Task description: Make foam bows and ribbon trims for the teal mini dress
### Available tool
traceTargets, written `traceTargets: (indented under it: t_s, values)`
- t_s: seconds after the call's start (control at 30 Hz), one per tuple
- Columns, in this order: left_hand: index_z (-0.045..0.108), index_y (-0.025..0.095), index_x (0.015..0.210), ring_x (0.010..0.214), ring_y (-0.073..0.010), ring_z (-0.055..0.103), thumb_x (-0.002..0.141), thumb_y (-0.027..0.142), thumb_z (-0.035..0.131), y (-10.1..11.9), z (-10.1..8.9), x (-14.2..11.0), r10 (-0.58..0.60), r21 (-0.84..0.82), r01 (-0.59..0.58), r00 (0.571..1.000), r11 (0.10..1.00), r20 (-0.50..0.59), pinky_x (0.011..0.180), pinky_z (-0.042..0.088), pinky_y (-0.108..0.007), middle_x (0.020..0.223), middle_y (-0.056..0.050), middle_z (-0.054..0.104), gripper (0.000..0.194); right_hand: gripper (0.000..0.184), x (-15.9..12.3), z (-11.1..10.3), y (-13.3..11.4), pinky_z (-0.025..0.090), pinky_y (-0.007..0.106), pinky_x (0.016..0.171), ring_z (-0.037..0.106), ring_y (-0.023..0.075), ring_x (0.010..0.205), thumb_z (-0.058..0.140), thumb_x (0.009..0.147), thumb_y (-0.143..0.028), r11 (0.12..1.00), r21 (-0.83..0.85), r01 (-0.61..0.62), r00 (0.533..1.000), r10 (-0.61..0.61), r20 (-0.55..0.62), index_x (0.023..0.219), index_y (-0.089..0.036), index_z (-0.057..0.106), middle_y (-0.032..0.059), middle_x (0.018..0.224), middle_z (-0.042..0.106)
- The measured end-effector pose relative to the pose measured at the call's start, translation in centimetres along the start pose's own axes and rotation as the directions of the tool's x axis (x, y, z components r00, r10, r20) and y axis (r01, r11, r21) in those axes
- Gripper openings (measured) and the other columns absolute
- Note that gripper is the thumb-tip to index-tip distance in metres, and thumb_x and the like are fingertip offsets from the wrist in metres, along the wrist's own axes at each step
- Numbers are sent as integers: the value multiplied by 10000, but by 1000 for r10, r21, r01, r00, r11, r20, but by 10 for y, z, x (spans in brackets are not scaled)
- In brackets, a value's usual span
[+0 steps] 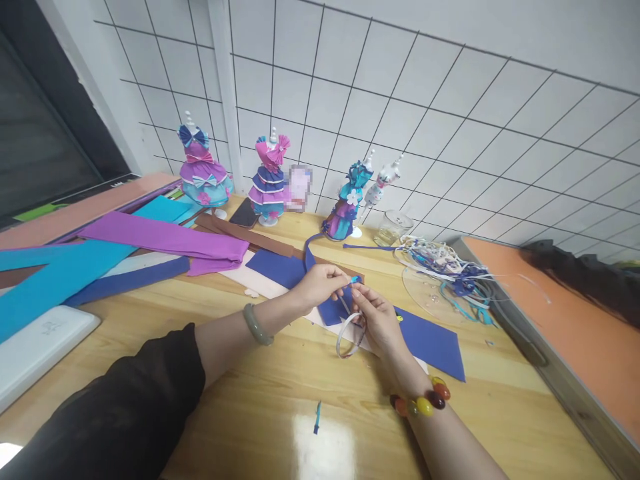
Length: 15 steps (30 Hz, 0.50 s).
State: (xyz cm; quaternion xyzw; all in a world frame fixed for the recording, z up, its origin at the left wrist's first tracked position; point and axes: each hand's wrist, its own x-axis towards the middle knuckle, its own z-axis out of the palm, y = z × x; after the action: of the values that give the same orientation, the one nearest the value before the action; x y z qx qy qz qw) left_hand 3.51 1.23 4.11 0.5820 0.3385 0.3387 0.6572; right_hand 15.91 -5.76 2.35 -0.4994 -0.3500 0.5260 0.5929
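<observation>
My left hand (pixel 325 283) is closed in a pinch at a small bright-blue folded piece (pixel 355 280), probably fabric. My right hand (pixel 376 317) meets it from the other side, thumb and finger pinched at the piece's lower edge. A pale, thin loop (pixel 340 343) hangs beneath the right fingers; I cannot tell whether it is ribbon, tape or a tool's handle. Behind and below the hands lie dark-blue fabric pieces (pixel 435 343) on a pale pink strip (pixel 267 285). The fingers partly hide the blue piece.
Several small dress forms in ruffled fabric, one a purple-and-teal dress (pixel 204 170), stand along the tiled wall. Fabric strips (pixel 165 237) cover the left side. A glass (pixel 393 230) and a heap of ribbon scraps (pixel 445 263) sit right. A white box-like object (pixel 45 353) lies left.
</observation>
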Motion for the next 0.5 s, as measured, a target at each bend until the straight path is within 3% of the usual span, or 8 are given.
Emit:
traceTargets:
  t_s: [0.17,0.3,0.4,0.5]
  values:
    - [574,105,730,527,-59,486,684,279,605,2,0,-2,-156,-207,168,985,964,74,492,357,-183,589,-10,528,183,251,0,-1,0,341,134,385,405,40,432,706,632,-302,1000,30,-7,1000,7,-20,852,-196,645,-53,528,514]
    - [588,93,741,548,-52,489,676,280,631,1,-2,-4,-186,-357,245,963,901,193,527,370,-185,629,-18,536,202,258,1,-1,0,351,149,388,414,49,434,716,614,-289,999,54,-4,999,6,-47,844,-192,653,-47,527,522]
    - [590,93,751,547,-51,479,682,233,625,-1,-4,-3,-201,-447,333,927,830,318,544,378,-195,648,-19,541,160,238,0,-1,-1,346,152,382,407,51,429,717,610,-284,998,56,-9,998,12,-59,820,-190,659,-46,517,514]
    - [586,96,754,540,-57,475,710,213,579,-2,-7,-1,-255,-470,460,863,754,436,537,377,-196,636,-19,541,125,212,-1,-1,-3,338,145,380,405,48,444,716,609,-278,999,51,-4,999,6,-40,797,-196,660,-40,559,534]
